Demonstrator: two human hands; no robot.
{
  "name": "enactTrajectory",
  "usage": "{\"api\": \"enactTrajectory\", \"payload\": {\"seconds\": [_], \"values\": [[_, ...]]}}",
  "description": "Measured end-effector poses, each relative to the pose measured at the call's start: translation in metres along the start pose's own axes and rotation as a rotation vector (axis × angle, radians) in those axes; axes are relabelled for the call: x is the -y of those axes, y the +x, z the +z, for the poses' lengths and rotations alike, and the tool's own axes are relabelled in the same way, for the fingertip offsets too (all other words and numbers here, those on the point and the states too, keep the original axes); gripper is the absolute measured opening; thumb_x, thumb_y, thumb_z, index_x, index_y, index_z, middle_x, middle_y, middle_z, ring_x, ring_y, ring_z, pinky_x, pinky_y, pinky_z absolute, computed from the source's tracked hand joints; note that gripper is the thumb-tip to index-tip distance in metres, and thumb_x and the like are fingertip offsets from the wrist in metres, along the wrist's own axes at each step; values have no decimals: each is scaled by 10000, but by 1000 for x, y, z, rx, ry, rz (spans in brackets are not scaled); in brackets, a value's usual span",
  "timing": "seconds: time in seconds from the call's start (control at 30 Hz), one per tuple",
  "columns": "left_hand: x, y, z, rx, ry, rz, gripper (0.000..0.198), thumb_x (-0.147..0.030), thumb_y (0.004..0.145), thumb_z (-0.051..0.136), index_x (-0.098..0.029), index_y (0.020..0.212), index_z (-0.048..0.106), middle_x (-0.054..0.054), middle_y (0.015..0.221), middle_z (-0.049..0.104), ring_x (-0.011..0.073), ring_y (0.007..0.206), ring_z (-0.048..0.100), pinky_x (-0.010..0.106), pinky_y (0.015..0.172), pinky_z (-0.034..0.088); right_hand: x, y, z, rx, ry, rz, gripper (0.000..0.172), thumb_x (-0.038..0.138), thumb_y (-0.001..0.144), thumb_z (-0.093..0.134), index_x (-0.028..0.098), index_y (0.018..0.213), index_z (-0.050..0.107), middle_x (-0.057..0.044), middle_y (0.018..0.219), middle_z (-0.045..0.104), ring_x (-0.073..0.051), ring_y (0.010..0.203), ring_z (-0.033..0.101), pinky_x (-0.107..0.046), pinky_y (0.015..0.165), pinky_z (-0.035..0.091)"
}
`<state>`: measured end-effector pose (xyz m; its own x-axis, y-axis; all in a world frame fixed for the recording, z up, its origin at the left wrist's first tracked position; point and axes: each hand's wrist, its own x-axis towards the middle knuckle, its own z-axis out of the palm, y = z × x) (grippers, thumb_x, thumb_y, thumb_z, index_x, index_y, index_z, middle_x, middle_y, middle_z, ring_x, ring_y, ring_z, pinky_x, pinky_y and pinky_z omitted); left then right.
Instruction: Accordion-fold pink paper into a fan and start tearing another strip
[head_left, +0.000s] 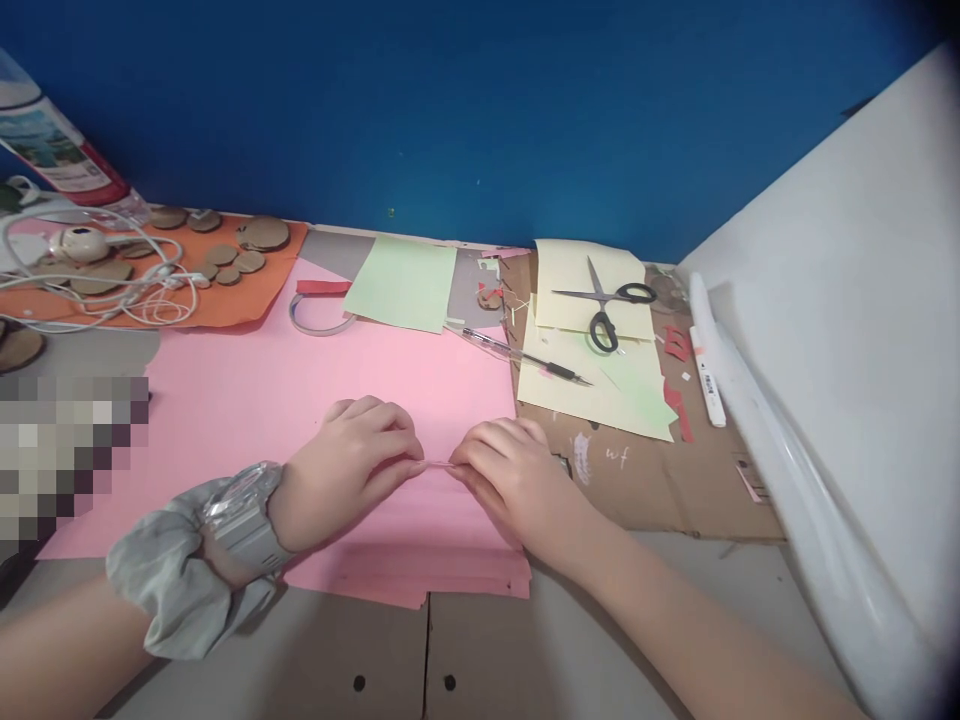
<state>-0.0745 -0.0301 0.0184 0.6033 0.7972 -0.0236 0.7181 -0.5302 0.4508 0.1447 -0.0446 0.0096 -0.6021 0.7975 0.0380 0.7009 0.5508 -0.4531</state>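
Note:
Over a large pink paper sheet [247, 400], my left hand [360, 450] and my right hand [517, 470] face each other with a small gap between. Both are closed in a pinch on a narrow pink paper strip [439, 463], of which only a short, thin length shows in the gap. My fingers hide its ends. Below the hands, layered pink paper [450, 570] reaches past the near edge of the cardboard. A grey watch [247, 515] and a grey-green scrunchie [180, 570] are on my left wrist.
Open black-handled scissors [600, 297] lie on pale yellow paper [570, 385], with a pen [532, 360] beside them. A light green sheet [409, 285], tape ring [319, 318], white marker [707, 375], tangled earphones [82, 245] and cardboard discs [262, 234] lie around. A bottle [64, 150] stands back left; a blue wall [480, 120] rises behind.

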Motion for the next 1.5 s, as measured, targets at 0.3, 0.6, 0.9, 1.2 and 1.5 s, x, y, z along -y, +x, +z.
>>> {"api": "enactTrajectory", "payload": {"seconds": [0.3, 0.6, 0.9, 1.2, 1.5], "values": [[14, -14, -10, 52, 35, 21, 253, -300, 918, 412, -185, 828, 618, 30, 843, 569, 166, 799, 514, 328, 757, 396, -4, -8, -5, 33, -75, -79, 139, 99, 880, 462, 166, 928, 574, -70, 970, 569, -180, 879, 477, -323, 822, 348], [23, -23, -20, 89, -12, -37, 259, -275, 921, 385, -183, 804, 597, 27, 836, 546, 146, 760, 529, 289, 703, 406, -4, -4, -10, 3, 37, 56, 190, 224, 939, 416, 185, 823, 561, -46, 865, 563, -165, 807, 505, -321, 777, 397], [33, -26, -24, 102, 53, -66, 269, -342, 913, 405, -181, 776, 572, 28, 821, 553, 167, 759, 523, 310, 723, 391, -14, -8, -20, -44, -31, 84, 193, 209, 925, 441, 196, 758, 539, -31, 818, 561, -164, 779, 521, -310, 720, 406], [39, -36, -30, 121, -89, -96, 234, -289, 913, 395, -189, 808, 578, 25, 866, 560, 148, 796, 532, 282, 743, 420, -17, -8, -19, -38, -37, 97, 160, 165, 911, 449, 199, 776, 529, -22, 825, 565, -158, 793, 513, -305, 741, 406], [44, -45, -23, -12, 113, 48, 202, -220, 889, 422, -203, 880, 623, 39, 889, 595, 176, 839, 542, 310, 757, 432, -17, -7, -18, -11, -51, 7, 147, 112, 891, 428, 198, 819, 522, -44, 899, 550, -171, 857, 478, -320, 802, 391]]}}
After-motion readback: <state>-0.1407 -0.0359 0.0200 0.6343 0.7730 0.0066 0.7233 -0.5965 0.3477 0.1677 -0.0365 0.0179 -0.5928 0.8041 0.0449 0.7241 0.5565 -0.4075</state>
